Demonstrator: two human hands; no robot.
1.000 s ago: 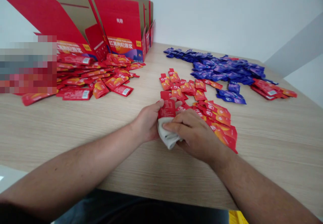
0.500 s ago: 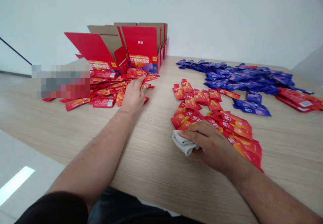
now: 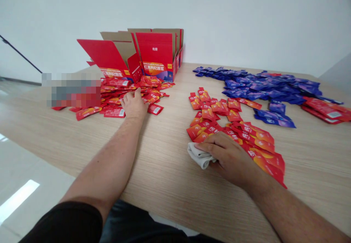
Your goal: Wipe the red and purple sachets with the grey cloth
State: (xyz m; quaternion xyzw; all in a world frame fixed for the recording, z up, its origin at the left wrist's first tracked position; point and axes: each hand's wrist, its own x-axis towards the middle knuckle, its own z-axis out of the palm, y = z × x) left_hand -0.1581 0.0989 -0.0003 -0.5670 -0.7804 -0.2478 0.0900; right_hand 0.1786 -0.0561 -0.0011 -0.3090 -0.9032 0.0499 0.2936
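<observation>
My left hand (image 3: 135, 104) reaches over the near edge of a loose heap of red sachets (image 3: 113, 112), its fingers spread and partly lost among them. A single red sachet (image 3: 155, 109) lies just right of that hand. On the right, my right hand (image 3: 226, 155) grips a folded white cloth (image 3: 199, 156) between thumb and fingers, low over the table. Beyond and beside it, flat red-orange sachets (image 3: 210, 113) lie overlapping in rows, their printed fronts facing up. Part of these rows is hidden under my right hand.
Open red cartons (image 3: 155, 49) stand at the back left against the wall. A wide pile of blue-purple sachets (image 3: 255, 84) covers the back right of the wooden table (image 3: 164, 155), with larger red pouches (image 3: 326, 109) beside it. A pixelated patch hides the far left.
My left hand has drawn back and to the left across the heap, uncovering the red sachet on its right. My right hand holds the cloth in the same place. The view has shifted slightly.
</observation>
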